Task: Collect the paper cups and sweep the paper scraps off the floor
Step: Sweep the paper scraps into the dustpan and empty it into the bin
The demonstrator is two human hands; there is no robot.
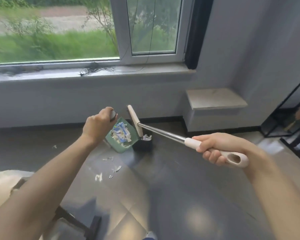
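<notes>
Tipping torn paper scraps [120, 134] from green plastic dustpan [119, 135] towards small black bin [143, 144]; left hand [97, 125] gripping its handle, right hand [213, 148] clasping cream-handled steel broom [163, 133]. Risking spillage if tilted wide; loose scraps [109, 167] lying on grey floor [163, 187].

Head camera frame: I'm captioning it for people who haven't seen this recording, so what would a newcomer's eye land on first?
First, the two bare arms reaching in: the right hand grips the cream broom handle, and the left hand holds the handle of a green dustpan full of paper scraps, at centre by the wall. Next, loose white scraps on the grey floor nearer the camera, and the big window above.
</notes>
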